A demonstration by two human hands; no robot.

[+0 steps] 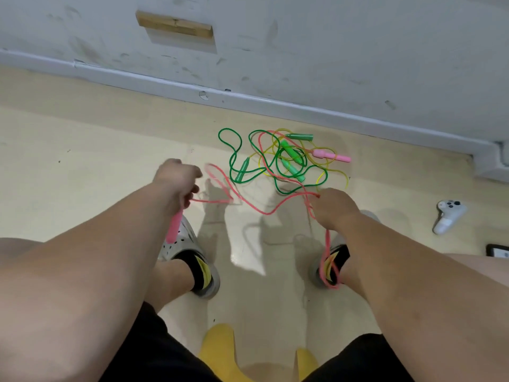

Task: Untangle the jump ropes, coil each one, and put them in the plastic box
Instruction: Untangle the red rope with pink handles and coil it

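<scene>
A tangle of jump ropes lies on the floor ahead: a green rope with green handles, a yellow rope, and a pink rope. My left hand grips one pink handle, which points down toward my left shoe. My right hand holds the pink cord, and a loop of it hangs down over my right foot. The other pink handle lies at the right of the tangle. No plastic box is in view.
A white wall with a grey baseboard runs behind the tangle. A white game controller lies on the floor at the right, with a dark object near the right edge. A yellow stool sits between my legs.
</scene>
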